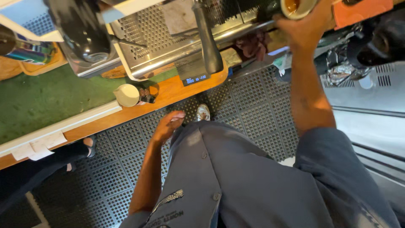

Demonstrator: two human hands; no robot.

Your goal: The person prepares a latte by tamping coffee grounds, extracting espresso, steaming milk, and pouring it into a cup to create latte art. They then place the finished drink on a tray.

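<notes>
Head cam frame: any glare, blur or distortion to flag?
Head view: wide-angle bend along the wooden counter edge; bright washed-out patch on the floor at right; specular glare on the steel coffee machine; right hand holds a cup cropped by the top edge; left hand hangs empty, sharp; scale display too small to read.

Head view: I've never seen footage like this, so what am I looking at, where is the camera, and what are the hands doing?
The camera sits on a person's head and looks straight down their grey shirt to a rubber floor mat. The right hand reaches up and holds a cup with brown liquid. The left hand hangs empty at the side. Ahead is a wooden counter with a steel coffee machine, a small digital scale and a cream jug. Another person's sandalled foot shows at the left.
</notes>
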